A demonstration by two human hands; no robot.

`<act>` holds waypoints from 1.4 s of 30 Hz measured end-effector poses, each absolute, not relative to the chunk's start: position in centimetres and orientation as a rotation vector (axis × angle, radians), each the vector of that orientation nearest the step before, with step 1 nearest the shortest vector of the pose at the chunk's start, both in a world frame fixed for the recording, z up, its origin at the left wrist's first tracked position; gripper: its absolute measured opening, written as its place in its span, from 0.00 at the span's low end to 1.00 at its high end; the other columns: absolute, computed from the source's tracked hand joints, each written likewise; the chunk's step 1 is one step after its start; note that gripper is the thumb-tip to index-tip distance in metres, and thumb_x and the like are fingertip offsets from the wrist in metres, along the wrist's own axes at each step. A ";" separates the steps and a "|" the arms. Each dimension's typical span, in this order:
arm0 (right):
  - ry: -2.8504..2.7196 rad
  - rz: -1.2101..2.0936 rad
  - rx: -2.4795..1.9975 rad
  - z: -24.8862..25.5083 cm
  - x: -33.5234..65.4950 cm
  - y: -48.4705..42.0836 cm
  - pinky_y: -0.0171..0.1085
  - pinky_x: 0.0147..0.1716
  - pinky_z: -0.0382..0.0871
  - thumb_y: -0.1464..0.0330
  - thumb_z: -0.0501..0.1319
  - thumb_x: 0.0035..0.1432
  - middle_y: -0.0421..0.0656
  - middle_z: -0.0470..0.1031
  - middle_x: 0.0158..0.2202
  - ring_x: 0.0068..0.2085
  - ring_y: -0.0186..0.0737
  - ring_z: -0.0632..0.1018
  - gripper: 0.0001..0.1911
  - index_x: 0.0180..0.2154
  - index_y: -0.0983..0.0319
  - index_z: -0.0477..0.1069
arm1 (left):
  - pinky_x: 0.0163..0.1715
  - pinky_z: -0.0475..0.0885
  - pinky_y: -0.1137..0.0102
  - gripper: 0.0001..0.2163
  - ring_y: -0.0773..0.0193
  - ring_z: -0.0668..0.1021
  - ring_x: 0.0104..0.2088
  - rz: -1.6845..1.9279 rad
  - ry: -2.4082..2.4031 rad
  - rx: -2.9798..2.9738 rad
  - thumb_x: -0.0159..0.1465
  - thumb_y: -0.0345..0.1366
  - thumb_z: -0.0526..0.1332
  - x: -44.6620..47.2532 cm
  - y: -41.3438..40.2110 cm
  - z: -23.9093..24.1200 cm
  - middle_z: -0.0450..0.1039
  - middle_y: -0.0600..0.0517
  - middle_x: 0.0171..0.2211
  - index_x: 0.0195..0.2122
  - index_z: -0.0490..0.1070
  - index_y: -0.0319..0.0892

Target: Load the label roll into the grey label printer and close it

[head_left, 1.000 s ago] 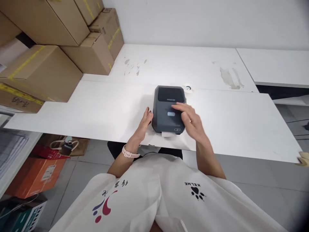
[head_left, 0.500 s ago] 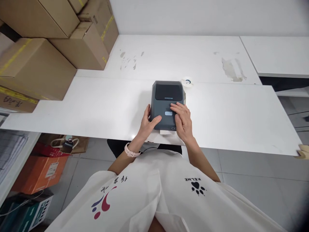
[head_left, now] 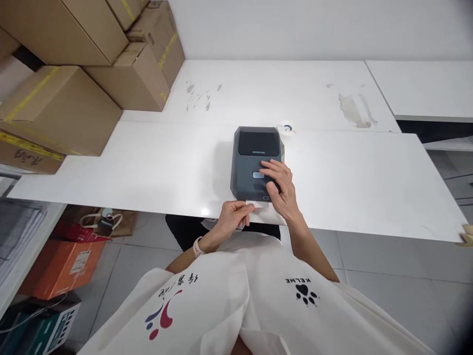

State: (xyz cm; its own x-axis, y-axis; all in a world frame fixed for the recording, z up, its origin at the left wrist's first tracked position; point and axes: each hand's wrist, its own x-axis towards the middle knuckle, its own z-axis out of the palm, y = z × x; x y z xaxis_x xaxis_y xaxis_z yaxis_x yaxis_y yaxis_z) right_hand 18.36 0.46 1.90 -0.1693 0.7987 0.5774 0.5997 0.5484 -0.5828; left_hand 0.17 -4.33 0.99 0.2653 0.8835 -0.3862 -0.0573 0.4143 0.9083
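Observation:
A dark grey label printer [head_left: 246,175] with a black window on top and a light button sits near the front edge of the white table. From its front a white paper label [head_left: 260,203] sticks out. My left hand [head_left: 236,215] is closed on the label's left edge between thumb and fingers, just in front of the printer. Resting on the printer's right side is my right hand [head_left: 281,187], its fingers spread out across the top by the button.
Stacked cardboard boxes [head_left: 62,108] stand on the table's left end. Behind the printer lies a small white roll [head_left: 287,128]. The white table [head_left: 351,182] has worn patches. Below left are an orange box [head_left: 61,266] and a shelf with papers [head_left: 22,231].
My left hand has left the printer's left side and moved toward me to the label at its front, pinching it. The right hand stays on the printer. The view has shifted slightly.

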 end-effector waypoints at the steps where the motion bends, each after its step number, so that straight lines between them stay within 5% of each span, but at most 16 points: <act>1: -1.910 0.237 -1.151 2.0 18.5 0.5 0.55 0.68 0.60 0.59 0.48 0.75 0.45 0.77 0.61 0.67 0.48 0.71 0.19 0.52 0.54 0.75 | 0.18 0.57 0.74 0.20 0.74 0.64 0.15 0.755 1.108 0.966 0.61 0.50 0.67 -0.1 -4.3 1.0 0.73 0.54 0.16 0.20 0.73 0.41; 4: -2.008 0.077 -1.203 2.5 18.8 0.5 0.57 0.70 0.52 0.60 0.50 0.75 0.43 0.77 0.62 0.67 0.48 0.71 0.17 0.50 0.52 0.77 | 0.19 0.60 0.73 0.19 0.73 0.66 0.16 0.748 1.099 1.015 0.63 0.50 0.65 -1.0 -4.3 1.0 0.71 0.54 0.16 0.23 0.77 0.41; 8: -2.088 -0.012 -1.266 2.9 18.9 0.3 0.60 0.73 0.39 0.59 0.55 0.73 0.39 0.76 0.63 0.71 0.51 0.66 0.13 0.50 0.50 0.77 | 0.20 0.58 0.72 0.24 0.73 0.62 0.16 1.198 1.242 0.978 0.66 0.51 0.62 -2.1 -3.4 1.6 0.59 0.57 0.13 0.17 0.72 0.42; 12: -2.022 0.127 -1.198 2.1 19.1 -0.6 0.60 0.70 0.51 0.55 0.51 0.74 0.45 0.65 0.71 0.74 0.55 0.60 0.19 0.57 0.52 0.72 | 0.21 0.57 0.72 0.24 0.72 0.62 0.17 1.473 1.304 0.914 0.68 0.50 0.59 -3.3 -1.7 2.8 0.59 0.56 0.14 0.18 0.73 0.42; 18: -1.780 0.144 -1.078 3.0 18.8 0.7 0.65 0.69 0.55 0.45 0.41 0.72 0.45 0.49 0.76 0.76 0.59 0.54 0.34 0.73 0.48 0.48 | 0.20 0.58 0.73 0.18 0.71 0.63 0.19 1.508 1.357 0.940 0.67 0.45 0.60 -4.5 1.2 3.4 0.63 0.55 0.17 0.23 0.74 0.42; 21: -1.693 0.093 -1.056 6.3 18.2 3.6 0.66 0.69 0.56 0.43 0.35 0.71 0.48 0.47 0.76 0.76 0.61 0.53 0.37 0.74 0.50 0.41 | 0.24 0.66 0.73 0.09 0.69 0.71 0.26 1.332 1.413 1.076 0.64 0.43 0.62 -4.1 3.2 3.3 0.74 0.52 0.28 0.34 0.77 0.44; 24: -1.625 0.074 -1.069 10.2 17.8 8.0 0.58 0.69 0.60 0.44 0.30 0.71 0.53 0.50 0.75 0.74 0.56 0.59 0.39 0.74 0.55 0.39 | 0.35 0.74 0.69 0.16 0.60 0.78 0.42 1.126 1.475 1.240 0.62 0.44 0.64 -3.1 5.1 3.1 0.78 0.45 0.49 0.50 0.75 0.45; 30: -1.593 0.221 -1.085 15.1 18.3 17.6 0.46 0.67 0.64 0.44 0.28 0.70 0.52 0.53 0.74 0.67 0.43 0.70 0.42 0.72 0.60 0.47 | 0.50 0.73 0.56 0.30 0.46 0.76 0.57 0.914 1.590 1.436 0.60 0.46 0.67 -0.9 7.4 3.2 0.71 0.39 0.62 0.63 0.65 0.46; 35: -1.609 0.023 -1.094 15.2 19.2 18.2 0.52 0.67 0.64 0.43 0.37 0.72 0.49 0.60 0.71 0.69 0.49 0.67 0.39 0.71 0.60 0.53 | 0.53 0.72 0.52 0.32 0.44 0.75 0.58 0.874 1.637 1.505 0.59 0.39 0.65 -0.5 7.8 3.5 0.71 0.39 0.63 0.65 0.62 0.45; 39: -2.003 0.016 -1.131 11.2 19.3 15.0 0.51 0.56 0.73 0.52 0.45 0.75 0.49 0.80 0.51 0.53 0.49 0.79 0.27 0.49 0.60 0.77 | 0.53 0.73 0.54 0.31 0.45 0.77 0.57 0.923 1.611 1.538 0.59 0.38 0.65 -0.6 7.8 2.8 0.72 0.41 0.62 0.65 0.64 0.46; 42: -2.297 0.164 -1.089 6.6 18.6 14.1 0.47 0.40 0.77 0.58 0.59 0.68 0.46 0.83 0.32 0.35 0.46 0.81 0.17 0.32 0.60 0.78 | 0.54 0.73 0.54 0.33 0.45 0.79 0.56 0.941 1.634 1.546 0.58 0.36 0.66 -0.6 7.9 2.4 0.75 0.43 0.60 0.66 0.64 0.48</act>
